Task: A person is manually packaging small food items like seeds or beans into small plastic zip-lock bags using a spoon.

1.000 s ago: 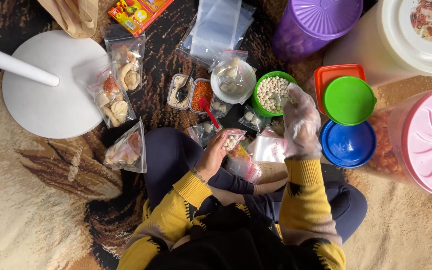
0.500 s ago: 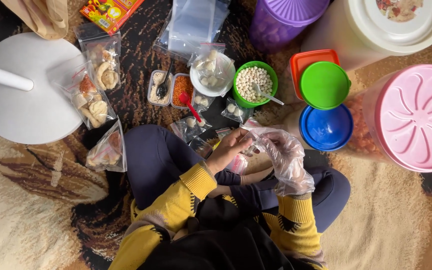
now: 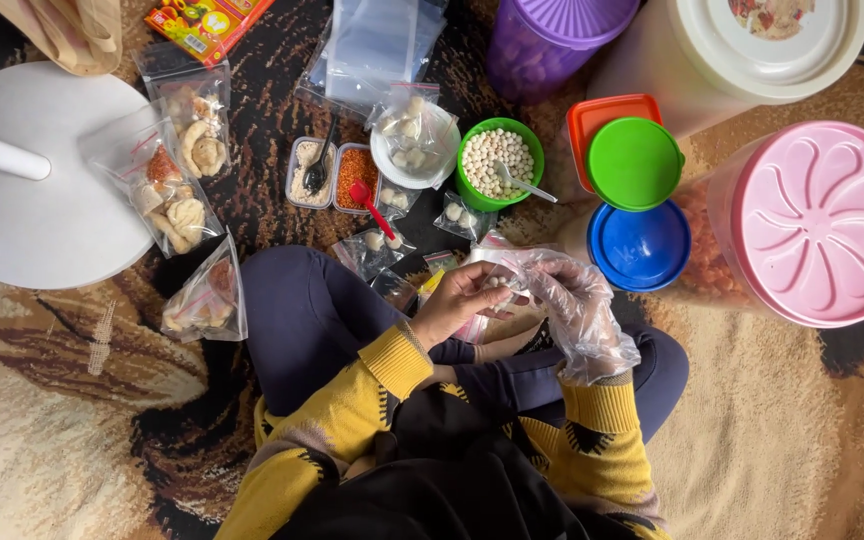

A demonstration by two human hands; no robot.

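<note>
— What are the hands doing at the frame's centre?
— The bare left hand pinches small white balls with curled fingers. The right hand, in a clear plastic glove, curls closed around a small clear plastic bag.
— And nearby?
— Just above, a green round bowl of white balls.

Soft even daylight, faint shadows, sharp focus, mild wide-angle bending at the edges

A flat red and yellow printed packet lies at the top left. Below it, three clear filled bags sit by a stack of empty clear bags, possibly zip-sealed.
</note>
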